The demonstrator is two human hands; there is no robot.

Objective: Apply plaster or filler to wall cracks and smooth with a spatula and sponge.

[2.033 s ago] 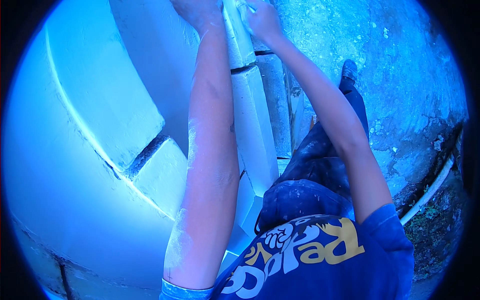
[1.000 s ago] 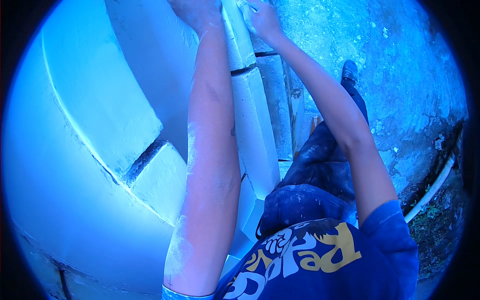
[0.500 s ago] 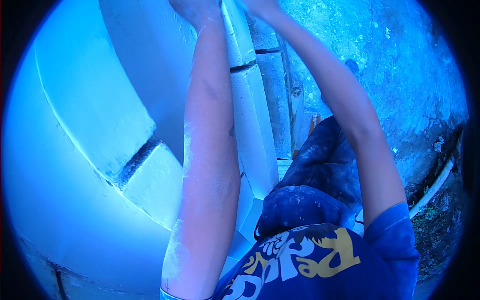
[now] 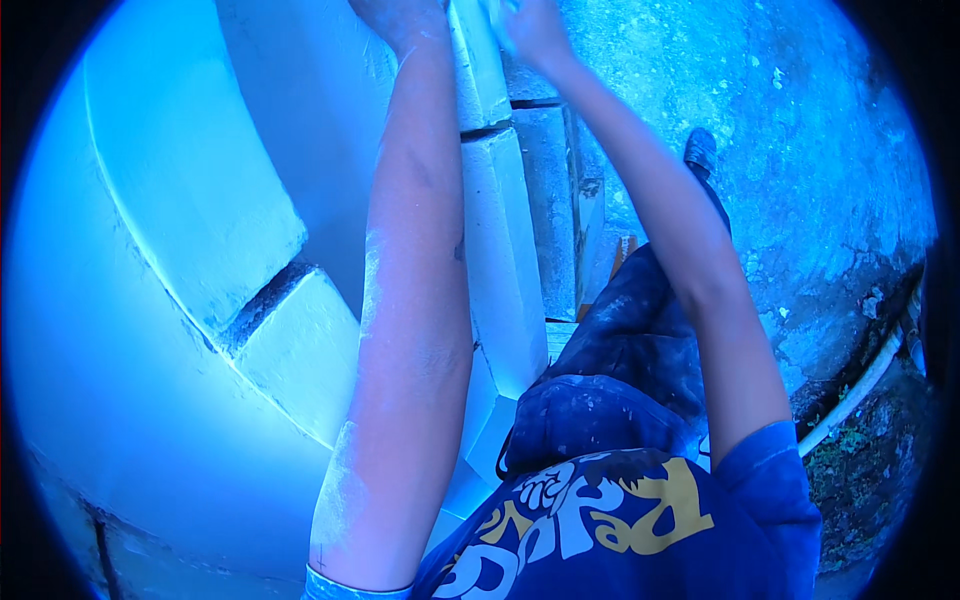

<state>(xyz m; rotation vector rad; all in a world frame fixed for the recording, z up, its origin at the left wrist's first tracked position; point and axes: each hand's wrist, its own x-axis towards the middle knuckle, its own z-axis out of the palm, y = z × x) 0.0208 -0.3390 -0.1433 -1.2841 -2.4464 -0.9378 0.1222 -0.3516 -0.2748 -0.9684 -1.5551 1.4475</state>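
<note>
My left hand (image 4: 403, 22) reaches to the top edge of the view, above a pale ledge. Its fingers are cut off by the edge, so what it may hold is hidden. Just to its right, my right hand (image 4: 532, 38) is raised over the far end of a white block row (image 4: 503, 240). Motion smears its fingers, and I cannot make out whether anything is in them. White dust or paint marks my left forearm (image 4: 415, 260).
Pale wall ledges (image 4: 190, 180) with a dark gap (image 4: 265, 305) fill the left. Rough stained concrete (image 4: 820, 150) spreads on the right, with my shoe (image 4: 700, 150) on it. An orange-brown piece (image 4: 622, 258) stands beside my leg; a white pipe (image 4: 855, 400) runs at lower right.
My right hand has come slightly down and right, showing more of itself. The left arm is nearly unchanged. My shoe shows more fully, and the view has shifted slightly.
</note>
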